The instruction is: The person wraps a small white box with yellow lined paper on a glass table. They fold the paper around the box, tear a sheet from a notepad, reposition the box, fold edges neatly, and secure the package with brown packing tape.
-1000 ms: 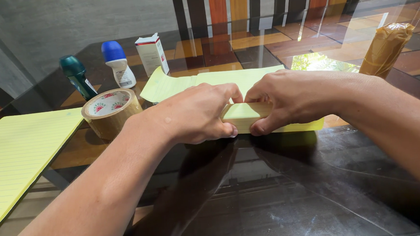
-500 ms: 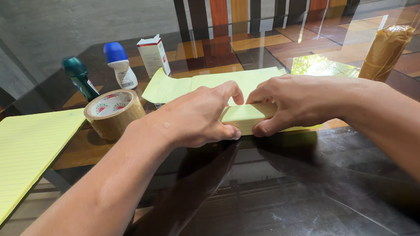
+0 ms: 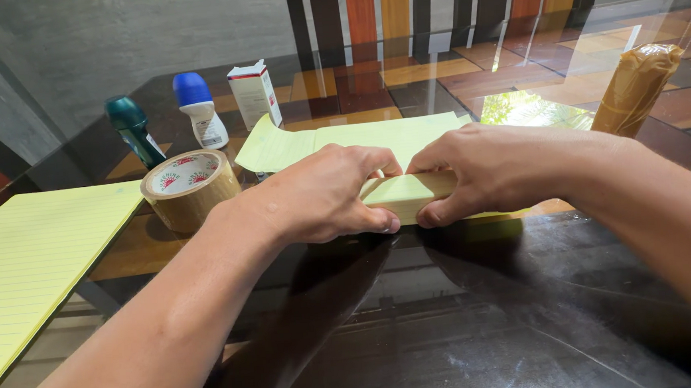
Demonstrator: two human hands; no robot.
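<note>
A small box wrapped in yellow lined paper (image 3: 406,193) lies on the dark glass table (image 3: 465,314). My left hand (image 3: 319,195) grips its left end and my right hand (image 3: 484,169) grips its right end, thumbs on the near side, fingers over the top. The wrapping sheet of yellow paper (image 3: 334,140) spreads out behind the box toward the far side. Most of the box is hidden under my fingers.
A roll of brown packing tape (image 3: 188,188) stands left of my hands. Behind it are a green roll-on bottle (image 3: 131,130), a blue-capped white bottle (image 3: 197,109) and a small white carton (image 3: 254,93). A yellow lined pad (image 3: 30,261) lies far left; a brown wrapped bundle (image 3: 635,88) far right.
Both hands stay on the wrapped box, with fingers shifting slightly over its top. The view has drifted a little; nothing else has moved.
</note>
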